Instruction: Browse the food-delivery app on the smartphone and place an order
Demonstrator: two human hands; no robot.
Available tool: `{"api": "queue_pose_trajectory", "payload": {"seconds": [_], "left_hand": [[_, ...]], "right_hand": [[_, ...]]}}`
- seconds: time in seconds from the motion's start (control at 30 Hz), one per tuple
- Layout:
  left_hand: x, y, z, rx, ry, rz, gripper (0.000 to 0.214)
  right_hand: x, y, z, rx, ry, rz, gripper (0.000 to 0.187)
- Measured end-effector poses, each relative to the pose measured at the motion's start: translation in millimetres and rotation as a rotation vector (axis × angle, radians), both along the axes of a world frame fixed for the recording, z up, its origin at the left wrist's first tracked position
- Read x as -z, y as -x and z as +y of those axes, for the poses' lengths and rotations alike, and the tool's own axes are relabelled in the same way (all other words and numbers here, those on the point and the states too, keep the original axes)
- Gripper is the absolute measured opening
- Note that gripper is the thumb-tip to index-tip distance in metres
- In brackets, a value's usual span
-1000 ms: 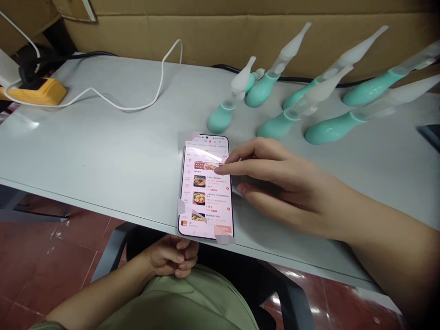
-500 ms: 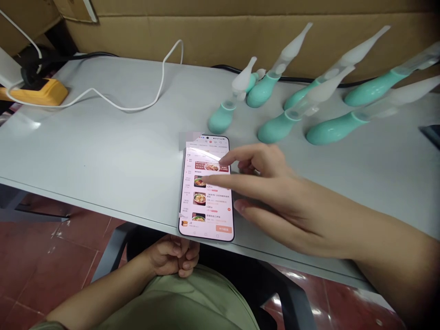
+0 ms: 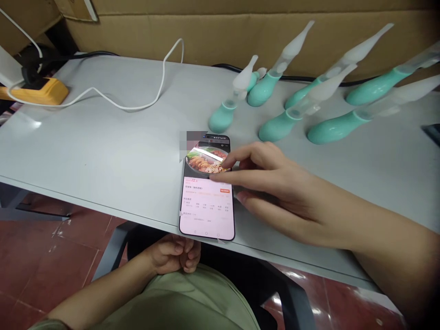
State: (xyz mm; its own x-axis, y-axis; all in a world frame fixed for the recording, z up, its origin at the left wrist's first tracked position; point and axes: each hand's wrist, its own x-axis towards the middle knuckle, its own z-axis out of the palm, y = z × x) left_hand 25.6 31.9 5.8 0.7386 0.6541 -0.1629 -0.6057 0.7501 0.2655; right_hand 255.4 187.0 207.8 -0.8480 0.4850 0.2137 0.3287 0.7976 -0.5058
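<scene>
A smartphone lies face up at the front edge of the grey table, its lit screen showing a bowl of food above lines of text. Over its upper right half reaches my right hand, open, with fingers stretched out and spread. The index fingertip is at the screen near the bottom of the food picture; whether it touches I cannot tell. My left hand rests in my lap below the table edge, its fingers loosely curled with nothing visible in them. Just behind the phone stands a teal squeeze bulb with a clear tube and white tip.
Several more teal squeeze bulbs with white tips stand on the right of the table. A white cable snakes across the left to a yellow power strip. Cardboard walls the back. Chair armrests flank my lap.
The phone screen has switched from a list of dishes to one large food picture with text below. My right index fingertip has moved slightly right; my left hand stays in my lap.
</scene>
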Motion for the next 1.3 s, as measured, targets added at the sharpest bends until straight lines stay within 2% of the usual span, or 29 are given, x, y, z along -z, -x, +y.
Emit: {"api": "queue_pose_trajectory", "payload": {"seconds": [0.23, 0.43, 0.67, 0.8, 0.93, 1.03, 1.2, 1.3], "left_hand": [[0.8, -0.1, -0.3, 0.006, 0.010, 0.012, 0.046], [1.8, -0.2, -0.6, 0.003, 0.005, 0.008, 0.045], [3.0, -0.4, -1.3, 0.000, -0.007, -0.001, 0.044], [4.2, 0.1, -1.8, 0.001, 0.005, 0.018, 0.047], [4.8, -0.9, -2.0, 0.007, 0.015, 0.014, 0.046], [4.4, -1.8, -2.0, 0.008, 0.015, 0.009, 0.045], [3.7, -1.8, -1.4, 0.016, 0.020, 0.018, 0.047], [3.4, -1.9, -1.0, 0.021, 0.023, 0.017, 0.049]], "right_hand": [[5.4, -1.7, 3.7, 0.027, 0.006, 0.024, 0.043], [1.6, -1.0, 3.5, 0.048, 0.021, 0.012, 0.042], [-0.7, -4.4, 5.2, 0.010, 0.018, 0.074, 0.036], [0.9, -5.3, 5.7, 0.052, 0.028, 0.103, 0.036], [6.1, -1.1, 3.7, 0.118, -0.032, 0.061, 0.037], [11.3, 2.3, 1.2, 0.108, -0.083, 0.029, 0.040], [14.0, 4.2, -0.7, 0.070, -0.086, -0.010, 0.046], [10.3, 2.5, 0.2, 0.106, -0.054, 0.007, 0.046]]}}
